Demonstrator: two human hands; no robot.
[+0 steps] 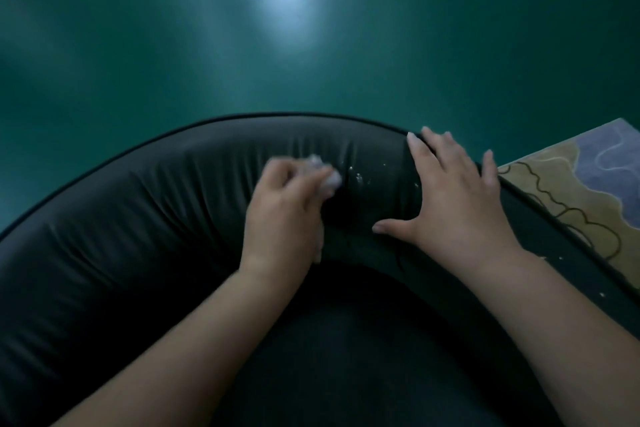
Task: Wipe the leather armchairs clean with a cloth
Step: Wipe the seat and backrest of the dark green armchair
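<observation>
A dark leather armchair (145,204) with a curved, padded backrest fills the lower half of the view. My left hand (282,215) grips a small pale cloth (329,178), bunched up and pressed on the middle of the backrest. Just right of the cloth, small white specks (358,178) dot the leather. My right hand (453,191) lies flat on the backrest with its fingers spread, the fingertips reaching the piped top edge.
A glossy dark green floor (311,45) with a bright reflection spreads behind the chair. At the right edge lies a rug (585,191) in tan and grey-blue with dark wavy lines. The dark seat cushion (346,357) lies between my forearms.
</observation>
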